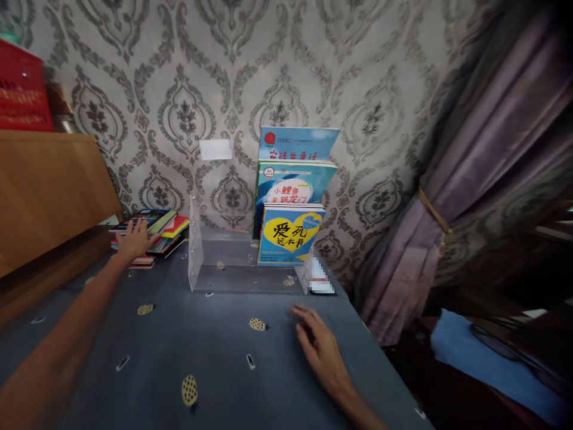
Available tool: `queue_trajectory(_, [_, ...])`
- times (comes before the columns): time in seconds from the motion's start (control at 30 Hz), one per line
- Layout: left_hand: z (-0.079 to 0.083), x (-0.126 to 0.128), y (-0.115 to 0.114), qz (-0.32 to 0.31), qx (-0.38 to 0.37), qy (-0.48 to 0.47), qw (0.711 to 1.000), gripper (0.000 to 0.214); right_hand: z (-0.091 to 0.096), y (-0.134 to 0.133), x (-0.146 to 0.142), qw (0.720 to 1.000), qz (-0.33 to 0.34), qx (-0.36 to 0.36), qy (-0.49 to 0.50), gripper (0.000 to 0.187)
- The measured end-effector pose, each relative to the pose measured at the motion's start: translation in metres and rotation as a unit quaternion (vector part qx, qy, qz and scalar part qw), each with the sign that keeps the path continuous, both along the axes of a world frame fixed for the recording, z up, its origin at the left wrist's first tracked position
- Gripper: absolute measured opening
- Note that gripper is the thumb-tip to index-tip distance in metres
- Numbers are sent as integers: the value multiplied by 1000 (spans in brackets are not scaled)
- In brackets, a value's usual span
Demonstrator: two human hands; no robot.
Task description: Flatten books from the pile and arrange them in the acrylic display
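At the back left, my left hand (pixel 135 237) lies with its fingers spread over a stack of books (pixel 156 220), touching or just above the top one. My right hand (pixel 320 346) rests low over the cloth at the right, fingers apart and slightly curved, holding nothing. Ahead of it stands a clear tiered rack (pixel 224 279). On its right side several books lean upright: a blue and yellow book (pixel 292 236) in front, a teal book (pixel 304 182) behind, and a light blue book (pixel 308 140) at the back.
A dark blue patterned cloth (pixel 215 346) covers the table. To the left are a wooden cabinet (pixel 49 185) and a red box (pixel 22 89). A tied purple curtain (pixel 430 233) hangs at right, with glasses (pixel 496 341) on blue fabric (pixel 474 364) below. A pixelated item (pixel 320 279) sits by the rack.
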State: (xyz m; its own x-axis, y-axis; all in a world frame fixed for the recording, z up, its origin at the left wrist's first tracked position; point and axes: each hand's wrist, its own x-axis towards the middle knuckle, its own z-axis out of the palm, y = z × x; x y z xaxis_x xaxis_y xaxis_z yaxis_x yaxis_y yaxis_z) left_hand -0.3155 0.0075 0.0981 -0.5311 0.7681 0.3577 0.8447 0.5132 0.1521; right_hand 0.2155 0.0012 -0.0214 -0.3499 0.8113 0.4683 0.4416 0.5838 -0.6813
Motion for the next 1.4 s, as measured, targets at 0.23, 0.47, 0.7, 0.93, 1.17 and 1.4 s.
queue_trajectory(0.23, [1, -21, 4, -26, -64, 26, 997, 77, -3, 4, -2, 1000, 3, -16, 5, 32])
queue_trajectory(0.47, [8, -16, -23, -88, -67, 153, 982, 73, -4, 6, 0, 999, 9, -31, -9, 33])
queue_trajectory(0.7, [15, -12, -27, -72, -127, 131, 981, 63, -4, 3, -2, 1000, 1, -10, -9, 32])
queue_trajectory(0.93, [11, 17, -56, -70, -173, 186, 965, 61, -4, 3, -6, 1000, 6, -6, 6, 31])
queue_trajectory(1.17, [-11, 88, -110, -92, -179, 226, 953, 57, 2, 0, -5, 999, 24, -11, -22, 34])
queue_trajectory(1.4, [-12, 126, -156, -184, -248, 27, 951, 46, 2, -1, -3, 999, 37, -12, -29, 33])
